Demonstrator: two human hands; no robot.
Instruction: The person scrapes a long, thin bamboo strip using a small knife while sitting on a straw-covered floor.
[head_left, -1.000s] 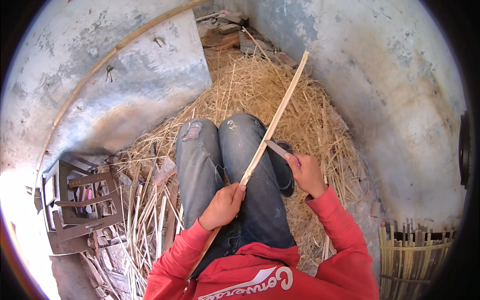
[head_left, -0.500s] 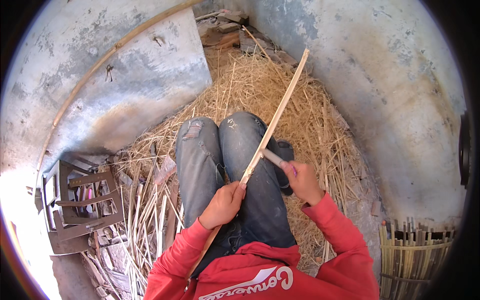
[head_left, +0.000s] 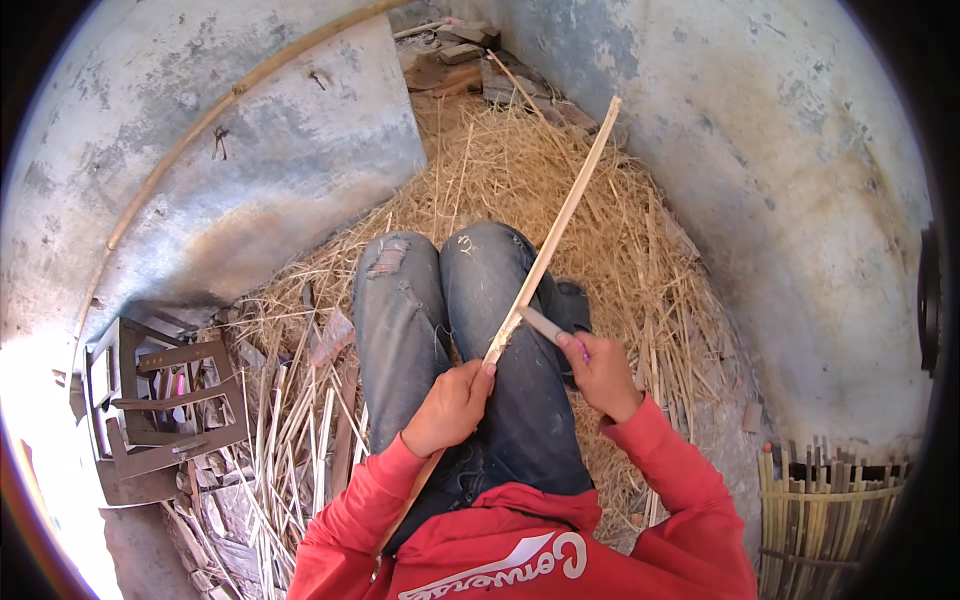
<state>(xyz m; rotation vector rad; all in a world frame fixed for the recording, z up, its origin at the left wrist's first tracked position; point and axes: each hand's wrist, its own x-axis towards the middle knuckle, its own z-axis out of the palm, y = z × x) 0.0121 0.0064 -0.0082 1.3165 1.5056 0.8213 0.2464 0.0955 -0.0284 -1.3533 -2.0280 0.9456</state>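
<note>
A long pale bamboo strip (head_left: pixel 560 220) runs from my lap up and to the right, over my jeans-clad legs (head_left: pixel 430 330). My left hand (head_left: pixel 450 405) grips the strip low down, thumb on top. My right hand (head_left: pixel 600 372) holds a short knife (head_left: pixel 540 322), whose blade lies against the strip just above my left thumb. Both sleeves are red. The strip's lower end passes under my left forearm.
Straw and shavings (head_left: pixel 600 230) cover the floor around my legs. Split bamboo pieces (head_left: pixel 290 440) lie at the left beside a small dark stool (head_left: pixel 160 400). A woven bamboo frame (head_left: pixel 830 510) stands at the lower right. Grey plastered walls (head_left: pixel 780 180) curve around.
My right hand has drawn the knife down the strip toward my left hand. The left hand and strip have hardly moved.
</note>
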